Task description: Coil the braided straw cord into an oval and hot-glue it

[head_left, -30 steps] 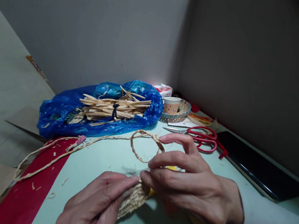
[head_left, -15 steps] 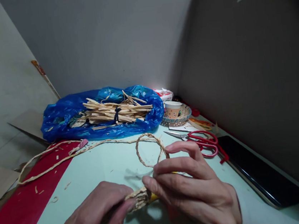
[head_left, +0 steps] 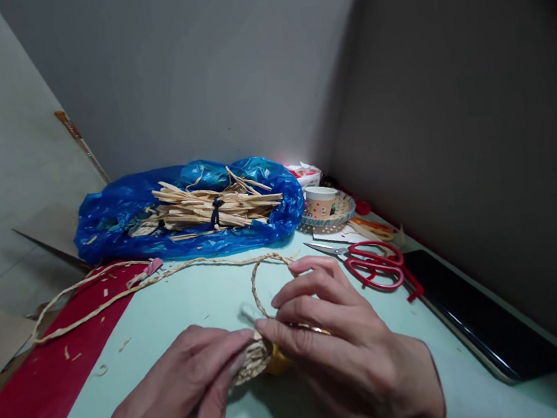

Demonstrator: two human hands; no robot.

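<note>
1. The left hand (head_left: 178, 388) is reaching in from the lower left with its back turned upward, its knuckles bending and its fingers pointing right and slightly away.
2. Its fingers are lying pressed together, and its thumb and forefinger are pinching a woven straw piece (head_left: 253, 361), whose layered end is poking out past their tips.
3. The woven straw piece is sitting between the two hands, over the pale green tabletop (head_left: 169, 308).
4. The right hand (head_left: 354, 341) is coming in from the lower right, its back facing the wearer and its wrist emerging from a pale sleeve (head_left: 483, 373).
5. Its fingers are curling leftward in a loose fan: the uppermost is standing slightly apart, while the lowest visible fingertip is meeting the upper edge of the straw piece.
6. The right thumb is hiding beneath the hand, so I cannot tell whether it is pinching anything.
7. A twisted straw cord (head_left: 254, 287) is bending in a loop beside the right fingers, then trailing left across the tabletop.
8. Red-handled scissors (head_left: 374, 267) are lying just beyond the right hand, their blades slightly parting and pointing left.
</note>
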